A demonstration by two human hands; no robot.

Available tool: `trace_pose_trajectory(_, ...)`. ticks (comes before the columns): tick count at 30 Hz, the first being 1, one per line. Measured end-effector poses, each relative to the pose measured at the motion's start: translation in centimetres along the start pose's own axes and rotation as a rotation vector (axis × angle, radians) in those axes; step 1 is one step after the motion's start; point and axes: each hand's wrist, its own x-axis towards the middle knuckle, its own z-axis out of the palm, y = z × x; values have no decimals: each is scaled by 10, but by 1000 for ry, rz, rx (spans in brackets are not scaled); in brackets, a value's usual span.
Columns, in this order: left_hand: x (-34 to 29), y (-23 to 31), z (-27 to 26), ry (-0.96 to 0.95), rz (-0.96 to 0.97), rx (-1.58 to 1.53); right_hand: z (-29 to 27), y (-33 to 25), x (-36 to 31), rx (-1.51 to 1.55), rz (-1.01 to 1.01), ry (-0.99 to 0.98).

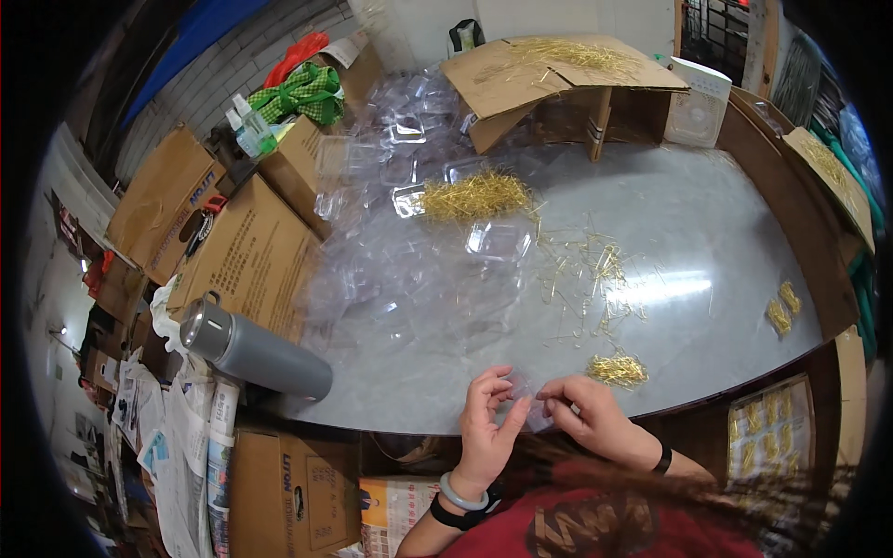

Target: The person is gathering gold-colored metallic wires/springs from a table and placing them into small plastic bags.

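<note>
From where I stand, the grey counter (674, 191) fills most of the view, its near edge curving in front of the seated worker. A wide spread of clear plastic cases (372, 279) covers its left half, heaped toward the back. Brown cardboard cartons (246, 246) line the left side, and a folded cardboard sheet (479, 79) makes a raised platform at the far end, with gold wire pieces strewn on top. Just right of that platform there's a white plastic appliance (696, 107). At the left near edge I see a grey bottle (274, 358), its lid end toward the cartons.

The worker's hands are close together at the near edge. The left hand (486, 409) is half open, fingers curled and thumb apart; the right hand (586, 414) has its thumb and fingertips drawn in toward the left. A big tangle of gold wire (479, 195) sits on the plastic, with loose gold pins (595, 279) scattered to its right. A smaller gold pile (618, 370) lies just beyond the right hand, and two little gold bundles (784, 309) rest near the right edge. Smallest of all, a clear plastic piece (539, 421) is between the hands; I can't tell which one grips it.
</note>
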Motion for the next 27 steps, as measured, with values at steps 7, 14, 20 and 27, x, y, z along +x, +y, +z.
trace_pose_trajectory(7, -5, 2, 0, 145, -10, -155, 7, 22, -15, 277, 242, 313)
trace_pose_trajectory(14, -6, 12, -10, 212, -9, -81, 1, 7, 17, -56, 24, 359)
trace_pose_trajectory(20, -13, 7, -10, 181, -51, -93, 15, -2, 2, 426, 241, -104)
trace_pose_trajectory(27, -26, 1, 0, 112, -40, -25, 22, 7, -17, 823, 484, -222)
